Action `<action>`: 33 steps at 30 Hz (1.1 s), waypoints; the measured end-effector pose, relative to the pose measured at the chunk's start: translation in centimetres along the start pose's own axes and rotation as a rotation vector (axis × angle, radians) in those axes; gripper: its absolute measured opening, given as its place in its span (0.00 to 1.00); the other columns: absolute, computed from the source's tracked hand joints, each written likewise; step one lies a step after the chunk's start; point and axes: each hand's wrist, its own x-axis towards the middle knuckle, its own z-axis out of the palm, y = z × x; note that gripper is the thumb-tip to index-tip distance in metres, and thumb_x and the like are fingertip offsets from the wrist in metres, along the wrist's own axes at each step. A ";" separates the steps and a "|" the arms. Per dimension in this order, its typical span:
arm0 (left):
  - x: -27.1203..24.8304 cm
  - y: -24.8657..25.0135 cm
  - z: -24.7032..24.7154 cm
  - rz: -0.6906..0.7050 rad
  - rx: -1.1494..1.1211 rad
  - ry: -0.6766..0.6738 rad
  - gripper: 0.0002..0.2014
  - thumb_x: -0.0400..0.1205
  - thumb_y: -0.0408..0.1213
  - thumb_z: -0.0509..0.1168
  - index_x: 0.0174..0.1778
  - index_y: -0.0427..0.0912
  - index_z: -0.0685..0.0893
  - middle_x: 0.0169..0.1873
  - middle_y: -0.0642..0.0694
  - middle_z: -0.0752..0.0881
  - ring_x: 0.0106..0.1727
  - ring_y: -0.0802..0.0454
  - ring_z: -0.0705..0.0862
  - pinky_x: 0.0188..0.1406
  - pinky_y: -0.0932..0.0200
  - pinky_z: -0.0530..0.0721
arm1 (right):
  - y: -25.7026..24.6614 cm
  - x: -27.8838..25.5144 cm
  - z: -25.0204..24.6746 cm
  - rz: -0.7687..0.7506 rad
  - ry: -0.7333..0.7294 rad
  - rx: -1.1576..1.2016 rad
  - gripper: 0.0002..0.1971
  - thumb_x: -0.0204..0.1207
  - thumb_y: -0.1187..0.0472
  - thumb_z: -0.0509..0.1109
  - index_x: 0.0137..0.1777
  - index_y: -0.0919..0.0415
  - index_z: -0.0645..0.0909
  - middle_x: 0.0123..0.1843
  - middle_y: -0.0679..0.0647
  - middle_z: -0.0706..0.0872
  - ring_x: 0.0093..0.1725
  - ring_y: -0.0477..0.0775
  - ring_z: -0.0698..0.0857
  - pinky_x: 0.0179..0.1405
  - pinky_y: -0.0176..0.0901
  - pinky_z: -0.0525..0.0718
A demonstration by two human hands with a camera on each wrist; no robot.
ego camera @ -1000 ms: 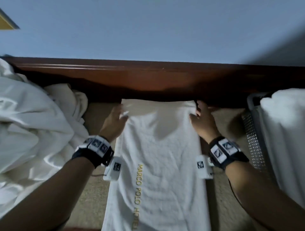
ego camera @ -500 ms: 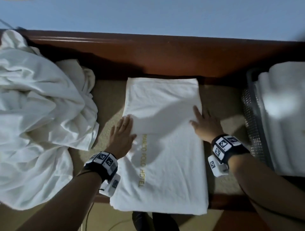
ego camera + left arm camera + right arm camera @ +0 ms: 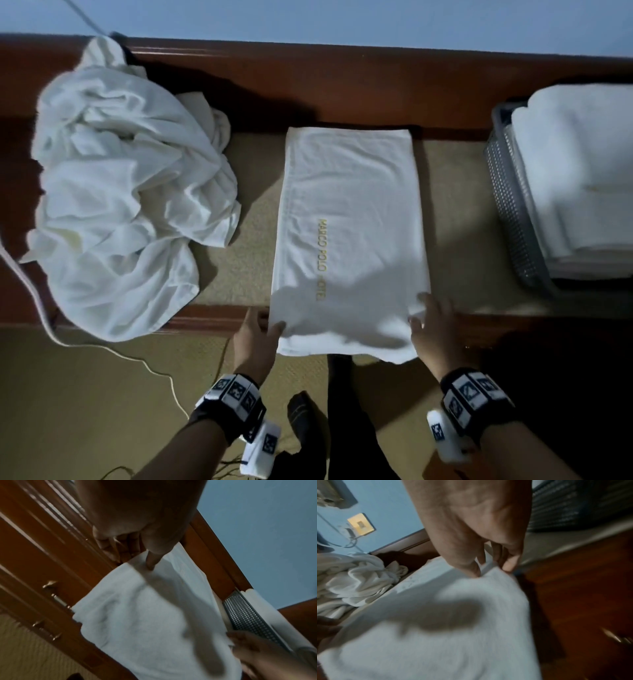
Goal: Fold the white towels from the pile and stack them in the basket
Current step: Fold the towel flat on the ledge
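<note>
Pinching the near corners of the folded towel: left hand thumb on top, right hand likewise, seemingly, through blur.

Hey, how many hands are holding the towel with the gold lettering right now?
2. The left hand pinches the near left corner of the lettered towel, and the right hand pinches its near right corner, where the towel overhangs the wooden edge.

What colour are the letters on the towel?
Gold letters on the white towel, clearest in the head view.
</note>
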 end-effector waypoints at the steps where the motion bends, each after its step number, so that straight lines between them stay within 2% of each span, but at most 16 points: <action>1: -0.4 -0.4 0.1 -0.008 0.003 -0.013 0.12 0.81 0.42 0.77 0.55 0.44 0.83 0.41 0.53 0.87 0.43 0.53 0.85 0.35 0.59 0.76 | 0.7 -0.9 0.5 0.043 0.061 0.083 0.18 0.80 0.68 0.74 0.68 0.61 0.79 0.66 0.62 0.79 0.66 0.66 0.80 0.68 0.57 0.78; 4: -1.0 -0.8 0.4 0.008 0.007 -0.049 0.13 0.82 0.45 0.75 0.55 0.43 0.82 0.41 0.55 0.85 0.42 0.56 0.83 0.33 0.62 0.74 | 1.6 -2.0 0.5 0.199 0.089 0.230 0.14 0.79 0.57 0.79 0.56 0.59 0.76 0.52 0.59 0.85 0.54 0.66 0.86 0.56 0.58 0.84; 6: -1.1 -0.8 0.5 0.013 0.015 -0.030 0.13 0.83 0.42 0.75 0.56 0.43 0.79 0.42 0.54 0.85 0.42 0.53 0.83 0.37 0.58 0.77 | 2.2 -2.3 0.6 0.284 0.027 0.214 0.16 0.82 0.51 0.76 0.54 0.62 0.78 0.48 0.58 0.85 0.54 0.67 0.87 0.53 0.53 0.81; 8: -1.4 -0.8 0.6 0.003 -0.082 -0.070 0.13 0.83 0.38 0.75 0.58 0.40 0.79 0.43 0.50 0.88 0.41 0.51 0.86 0.41 0.57 0.80 | 3.4 -2.9 1.2 0.285 -0.027 0.207 0.15 0.86 0.51 0.70 0.53 0.65 0.82 0.46 0.58 0.84 0.56 0.69 0.87 0.50 0.51 0.77; 11: -2.1 -1.3 1.0 -0.035 -0.567 -0.372 0.15 0.85 0.37 0.73 0.64 0.33 0.84 0.47 0.36 0.93 0.43 0.45 0.92 0.39 0.54 0.88 | 5.3 -3.7 2.5 0.266 -0.008 0.262 0.12 0.89 0.51 0.65 0.55 0.61 0.83 0.49 0.58 0.88 0.55 0.68 0.87 0.55 0.58 0.82; 13: -2.1 -2.5 1.3 -0.033 -0.559 -0.436 0.13 0.86 0.36 0.72 0.64 0.36 0.86 0.50 0.39 0.94 0.48 0.42 0.93 0.41 0.55 0.90 | 6.2 -4.2 3.4 0.310 0.029 0.354 0.10 0.88 0.51 0.67 0.56 0.58 0.81 0.50 0.57 0.89 0.54 0.66 0.87 0.56 0.59 0.84; 14: -1.9 -3.3 1.6 -0.021 -0.487 -0.410 0.12 0.86 0.36 0.72 0.64 0.39 0.86 0.50 0.43 0.95 0.50 0.44 0.93 0.41 0.59 0.90 | 6.5 -4.4 3.9 0.338 0.051 0.396 0.11 0.86 0.51 0.71 0.57 0.58 0.80 0.52 0.56 0.88 0.56 0.64 0.87 0.57 0.57 0.84; 16: -1.4 -4.9 2.3 0.041 -0.316 -0.356 0.13 0.85 0.39 0.73 0.65 0.44 0.87 0.50 0.48 0.95 0.51 0.51 0.94 0.43 0.64 0.88 | 6.9 -4.9 4.9 0.365 0.065 0.486 0.18 0.80 0.51 0.78 0.63 0.59 0.79 0.54 0.52 0.88 0.60 0.60 0.87 0.65 0.57 0.84; 18: -1.1 -6.2 2.8 0.112 -0.177 -0.326 0.11 0.84 0.42 0.74 0.62 0.45 0.90 0.49 0.51 0.94 0.49 0.56 0.93 0.43 0.61 0.87 | 7.5 -5.1 5.8 0.351 0.020 0.564 0.24 0.77 0.48 0.81 0.67 0.59 0.79 0.54 0.47 0.87 0.63 0.56 0.87 0.69 0.56 0.84; 21: -0.6 -7.8 3.4 0.095 -0.116 -0.255 0.08 0.81 0.52 0.72 0.49 0.54 0.92 0.41 0.54 0.94 0.45 0.53 0.92 0.49 0.45 0.90 | 8.9 -4.8 7.4 0.273 -0.038 0.606 0.20 0.74 0.40 0.80 0.57 0.52 0.85 0.57 0.44 0.91 0.61 0.50 0.89 0.68 0.59 0.85; 23: -0.6 -8.4 3.7 0.135 -0.030 -0.180 0.08 0.83 0.53 0.70 0.43 0.56 0.91 0.35 0.56 0.92 0.40 0.54 0.89 0.42 0.50 0.85 | 9.2 -4.8 7.6 0.220 -0.029 0.656 0.13 0.75 0.42 0.78 0.53 0.48 0.87 0.55 0.49 0.93 0.58 0.52 0.91 0.64 0.61 0.87; 25: -0.9 -8.7 3.6 0.141 -0.056 -0.102 0.08 0.88 0.48 0.69 0.49 0.52 0.92 0.38 0.55 0.92 0.42 0.54 0.89 0.40 0.57 0.82 | 9.3 -5.1 7.1 0.193 -0.020 0.786 0.04 0.83 0.55 0.73 0.55 0.49 0.88 0.56 0.54 0.93 0.56 0.56 0.91 0.59 0.57 0.86; 27: -1.3 -8.7 3.5 0.117 -0.145 -0.040 0.10 0.89 0.46 0.68 0.54 0.45 0.92 0.42 0.51 0.92 0.45 0.53 0.89 0.39 0.59 0.81 | 10.0 -5.7 6.7 0.174 -0.031 0.923 0.09 0.87 0.58 0.69 0.62 0.51 0.87 0.58 0.54 0.93 0.58 0.58 0.91 0.57 0.55 0.86; 30: -1.4 -9.9 4.1 0.104 -0.164 -0.029 0.14 0.86 0.41 0.72 0.66 0.40 0.86 0.46 0.51 0.91 0.48 0.54 0.89 0.42 0.62 0.84 | 11.3 -6.4 7.6 0.197 -0.003 0.867 0.09 0.90 0.51 0.65 0.60 0.53 0.85 0.53 0.54 0.92 0.59 0.63 0.90 0.57 0.53 0.86; 31: -1.4 -10.3 4.4 0.055 -0.200 -0.057 0.21 0.84 0.40 0.75 0.71 0.40 0.80 0.49 0.49 0.90 0.50 0.54 0.90 0.46 0.60 0.87 | 11.6 -6.6 8.0 0.211 -0.010 0.812 0.14 0.89 0.45 0.65 0.58 0.54 0.85 0.52 0.53 0.92 0.59 0.63 0.90 0.57 0.54 0.85; 33: -1.3 -10.8 4.9 -0.073 -0.337 -0.172 0.35 0.77 0.44 0.82 0.76 0.45 0.72 0.57 0.42 0.88 0.56 0.44 0.90 0.55 0.47 0.91 | 12.2 -6.8 8.6 0.219 -0.064 0.746 0.29 0.80 0.30 0.65 0.61 0.55 0.86 0.57 0.53 0.92 0.59 0.58 0.90 0.63 0.53 0.85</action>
